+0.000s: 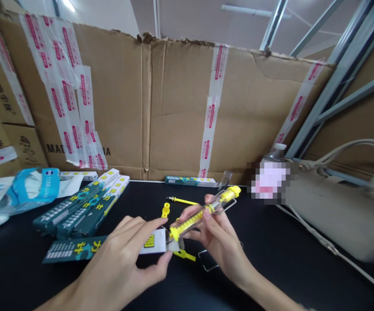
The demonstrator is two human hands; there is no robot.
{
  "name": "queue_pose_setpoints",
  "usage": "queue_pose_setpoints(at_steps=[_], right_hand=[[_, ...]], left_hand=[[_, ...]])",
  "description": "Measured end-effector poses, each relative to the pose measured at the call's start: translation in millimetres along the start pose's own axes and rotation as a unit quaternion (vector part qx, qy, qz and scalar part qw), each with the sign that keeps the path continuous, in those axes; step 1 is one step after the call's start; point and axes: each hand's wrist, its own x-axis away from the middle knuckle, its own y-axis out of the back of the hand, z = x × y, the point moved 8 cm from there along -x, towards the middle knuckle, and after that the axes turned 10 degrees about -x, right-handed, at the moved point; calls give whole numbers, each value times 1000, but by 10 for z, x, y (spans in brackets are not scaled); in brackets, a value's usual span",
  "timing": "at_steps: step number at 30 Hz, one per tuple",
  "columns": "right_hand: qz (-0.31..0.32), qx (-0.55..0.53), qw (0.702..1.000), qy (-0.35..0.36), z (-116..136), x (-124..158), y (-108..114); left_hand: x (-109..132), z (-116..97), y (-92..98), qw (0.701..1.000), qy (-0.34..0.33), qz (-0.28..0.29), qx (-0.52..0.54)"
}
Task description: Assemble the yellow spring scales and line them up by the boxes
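Right grip (pixel 221 242) pinches yellow-clear plastic tube (pixel 191 222) toward two o'clock; left grip (pixel 126 255) clasps teal-white cardboard box (pixel 156 242), whose flap (pixel 174 246) might snag it

I can read black "MAD" and, past the tape (pixel 66 97), "IA" on the cardboard (pixel 180 108), plus yellow "力" and "计" on the nearest box (pixel 66 251) and the boxes (pixel 91 211) behind it.

Cardboard panel (pixel 180 112) stands behind table (pixel 264 276). Far left: packet (pixel 36 185); group of boxes (pixel 86 207) to its right. Far centre: single box (pixel 190 181), before the panel. Far right: bottle (pixel 271 177), handbag (pixel 332 211) to its right. Near centre: left hand (pixel 131 246) on carton (pixel 76 249); right hand (pixel 221 235) holds spring scale (pixel 191 222), near end by carton's right end. Rod (pixel 183 201) lies beyond.
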Motion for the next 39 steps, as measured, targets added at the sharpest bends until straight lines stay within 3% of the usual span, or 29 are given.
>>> queue_pose_setpoints(at_steps=[7,13,21,33,39], right_hand=[[-5,19,1000,-11,-72,36,-5],[1,69,997,-25,-97,2,-32],[-33,104,992,-62,-223,23,136],[2,98,988,-120,-249,16,2],[6,210,976,-62,-227,6,36]], left_hand=[[34,48,-30,999,-19,-5,-35],[89,-49,-99,996,-69,3,-64],[99,26,-126,990,-72,8,-118],[90,-2,-91,989,-79,-8,-128],[87,-36,-100,987,-89,-1,-132]])
